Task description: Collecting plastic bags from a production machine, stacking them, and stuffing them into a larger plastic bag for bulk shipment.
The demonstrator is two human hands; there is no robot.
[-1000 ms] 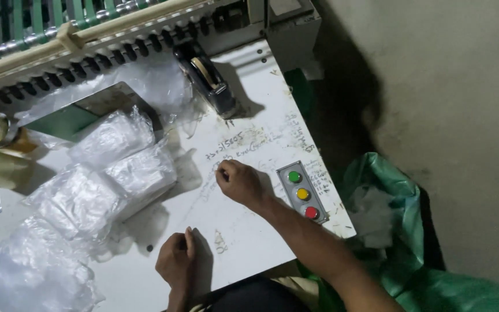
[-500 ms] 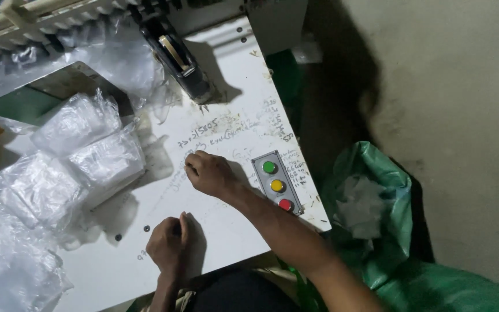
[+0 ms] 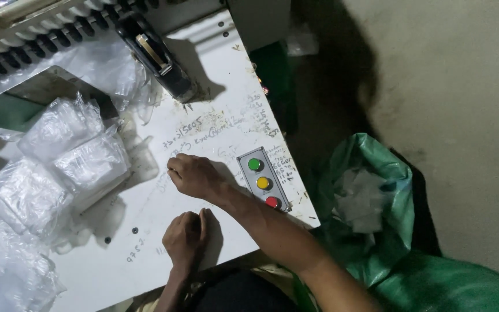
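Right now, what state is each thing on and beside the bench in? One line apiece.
Left hand: curled loosely, resting on the white table, holding nothing visible.
Right hand: fingers bent, resting on the table beside the button box.
Button box: flat on the table, no button pressed.
Clear plastic packets: piled, closed.
Green sack: mouth open, pale scraps inside.
Black tool: lying untouched.

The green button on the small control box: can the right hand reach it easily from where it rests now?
Probably yes. The right hand rests on the white table just beside the control box, and nothing lies between it and the green button.
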